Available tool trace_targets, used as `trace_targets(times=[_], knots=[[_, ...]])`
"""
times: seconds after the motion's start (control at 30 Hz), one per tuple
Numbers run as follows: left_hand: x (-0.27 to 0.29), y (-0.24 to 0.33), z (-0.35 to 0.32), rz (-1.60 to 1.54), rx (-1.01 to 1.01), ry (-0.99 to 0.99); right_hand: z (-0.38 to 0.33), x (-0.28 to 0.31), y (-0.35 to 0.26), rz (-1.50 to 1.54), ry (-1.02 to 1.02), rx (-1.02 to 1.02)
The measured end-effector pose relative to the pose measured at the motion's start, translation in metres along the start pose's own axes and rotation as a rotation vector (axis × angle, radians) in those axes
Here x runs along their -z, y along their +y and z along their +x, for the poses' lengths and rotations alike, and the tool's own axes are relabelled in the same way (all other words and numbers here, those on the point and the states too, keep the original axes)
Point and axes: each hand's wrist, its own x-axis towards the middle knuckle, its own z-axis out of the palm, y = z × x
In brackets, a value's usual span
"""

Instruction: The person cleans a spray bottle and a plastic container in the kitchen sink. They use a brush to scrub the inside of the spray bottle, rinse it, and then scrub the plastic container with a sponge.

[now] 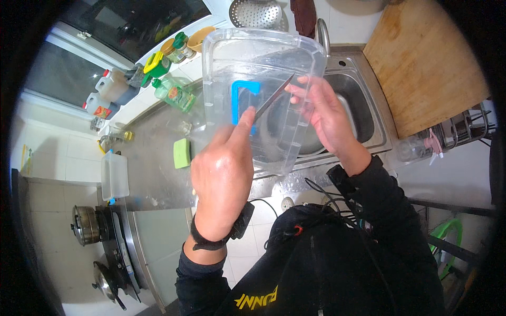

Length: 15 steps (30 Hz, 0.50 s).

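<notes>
In my closed left hand (224, 163) is a knife (276, 96), its thin blade slanting up and right, index finger stretched along it. The handle is hidden inside the fist. A large clear plastic bin (226, 45) with a blue clip handle (237, 100) stands tilted over the counter and the sink's left part, behind the blade. My right hand (329, 116) is at the bin's right wall, fingers bent round it and fingertips close to the knife's tip. The right thumb is hard to make out. Both hands look wet.
Right of the bin lies the steel sink (377, 131) with its tap (322, 34); a wooden board (421, 68) leans behind. On the counter are a green sponge (182, 153), a dish-soap bottle (176, 95) and a clear tub (114, 174). Pots (87, 225) stand at lower left.
</notes>
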Motion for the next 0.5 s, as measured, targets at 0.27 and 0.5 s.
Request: trace_targets(times=[0.27,0.5], knots=[[0.001,0.0,0.01,0.112,-0.012,-0.059,0.0,0.004,-0.007,0.016,-0.035,-0.138],[0.003,0.002,0.007,0.122,0.01,-0.105,-0.007,0.001,-0.015,-0.113,0.022,-0.191]])
